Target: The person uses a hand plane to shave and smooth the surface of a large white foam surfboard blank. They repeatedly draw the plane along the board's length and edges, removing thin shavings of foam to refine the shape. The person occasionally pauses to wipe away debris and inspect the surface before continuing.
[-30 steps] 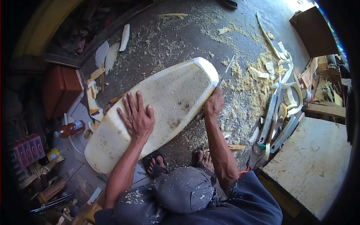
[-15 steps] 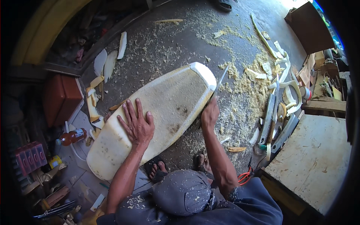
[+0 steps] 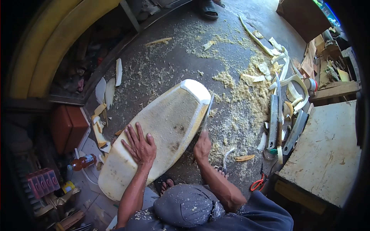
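A long, cream-coloured foam seat pad (image 3: pixel 173 123) lies slantwise on the floor before me. Its top is dusty with dark stains, and its narrow far end is freshly white. My left hand (image 3: pixel 142 149) rests flat on the pad's left side, fingers spread. Closed around the lower end of a slim metal blade (image 3: pixel 208 113), my right hand (image 3: pixel 202 147) is beside the pad's right edge. The blade points away from me and lies along that edge near the white end. My fingers hide its grip.
Foam crumbs (image 3: pixel 250 100) and cut strips (image 3: pixel 285 65) litter the floor. Long-bladed tools (image 3: pixel 273 123) lie at right beside a wooden box (image 3: pixel 320 154); orange-handled pliers (image 3: pixel 257 182) are nearer. At left are a bottle (image 3: pixel 83 162) and brown box (image 3: pixel 69 129). Another person's sandalled foot (image 3: pixel 209 10) is at top.
My right hand and the blade have drawn back toward me along the pad's right edge. My left hand stays flat on the pad. The whole view has shifted somewhat.
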Motion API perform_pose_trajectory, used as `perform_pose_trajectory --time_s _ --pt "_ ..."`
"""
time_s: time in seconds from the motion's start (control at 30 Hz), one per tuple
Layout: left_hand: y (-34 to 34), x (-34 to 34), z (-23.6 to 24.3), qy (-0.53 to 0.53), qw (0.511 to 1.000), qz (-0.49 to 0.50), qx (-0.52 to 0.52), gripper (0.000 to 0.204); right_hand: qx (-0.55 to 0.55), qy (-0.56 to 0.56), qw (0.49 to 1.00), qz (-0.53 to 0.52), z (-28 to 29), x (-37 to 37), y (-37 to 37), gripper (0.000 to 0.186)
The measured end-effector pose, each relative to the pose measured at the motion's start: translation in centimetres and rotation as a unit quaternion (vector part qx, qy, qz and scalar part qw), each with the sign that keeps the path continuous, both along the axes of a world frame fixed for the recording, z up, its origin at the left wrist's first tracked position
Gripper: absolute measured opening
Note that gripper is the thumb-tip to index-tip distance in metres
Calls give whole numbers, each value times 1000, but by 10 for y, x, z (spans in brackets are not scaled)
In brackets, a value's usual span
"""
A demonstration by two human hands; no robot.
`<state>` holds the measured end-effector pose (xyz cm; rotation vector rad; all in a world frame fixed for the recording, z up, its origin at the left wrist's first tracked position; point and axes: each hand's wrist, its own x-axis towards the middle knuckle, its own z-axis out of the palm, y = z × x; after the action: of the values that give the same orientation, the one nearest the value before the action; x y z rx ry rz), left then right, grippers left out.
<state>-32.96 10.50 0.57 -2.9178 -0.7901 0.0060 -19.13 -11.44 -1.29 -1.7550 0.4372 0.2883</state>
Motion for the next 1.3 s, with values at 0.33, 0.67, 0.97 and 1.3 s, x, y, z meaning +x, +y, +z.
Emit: perform_pose_trajectory --time_s 0.33,0.67,0.97,1.3 --pt "-10 -5 -4 0 1000 -7 -27 67 -14 -103 993 -55 -16 -42 -13 51" --pt "-15 -1 5 15 1000 -14 -6 64 -52 -33 997 -46 -31 -41 -12 49" --pt "-14 -5 3 9 1000 -6 -19 65 -37 -49 997 -44 -26 -38 -17 57" --pt "-5 -14 -5 13 999 -25 -32 65 -27 -18 999 -36 -29 -94 -28 66"
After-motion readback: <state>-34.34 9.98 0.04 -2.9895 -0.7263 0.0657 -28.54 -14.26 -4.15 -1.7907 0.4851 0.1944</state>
